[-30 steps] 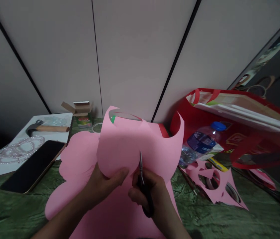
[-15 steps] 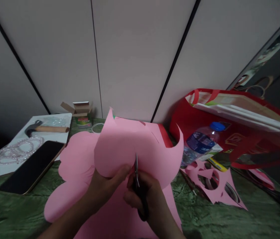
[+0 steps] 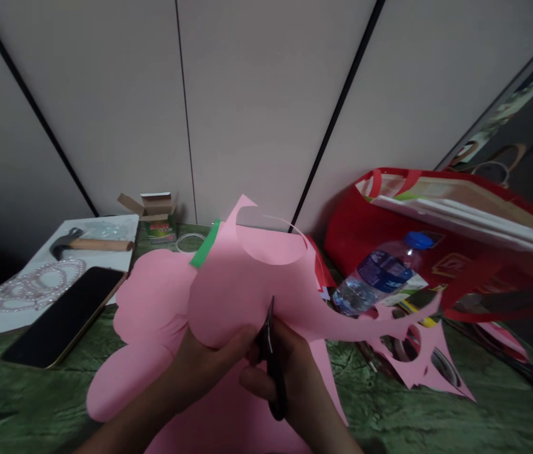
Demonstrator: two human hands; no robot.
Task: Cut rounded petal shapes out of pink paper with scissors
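Observation:
My left hand [image 3: 214, 366] pinches the lower edge of a pink paper sheet [image 3: 238, 290], thumb on top. The sheet has a curved cut-out at its top and a long thin strip reaching right. In my right hand [image 3: 289, 372] are black-handled scissors [image 3: 272, 359], fingers wrapped round the handles. Their blades point upward at the paper, near my left thumb. Beneath and left of my hands lie rounded pink paper pieces [image 3: 152, 296], and a larger pink sheet [image 3: 228, 410] lies under my wrists.
On the left are a phone [image 3: 62, 318], a hammer [image 3: 100, 244], bead strings [image 3: 39, 284] and a small open box [image 3: 158, 221]. To the right, a water bottle [image 3: 380, 271] leans by a red bag [image 3: 351, 214], with pink paper scraps [image 3: 417, 359] below. A wall stands behind.
The pink sheet has turned in my hands, its strip now stretching right and its cut-out facing up. A green strip behind it shows more. Both hands have shifted slightly right.

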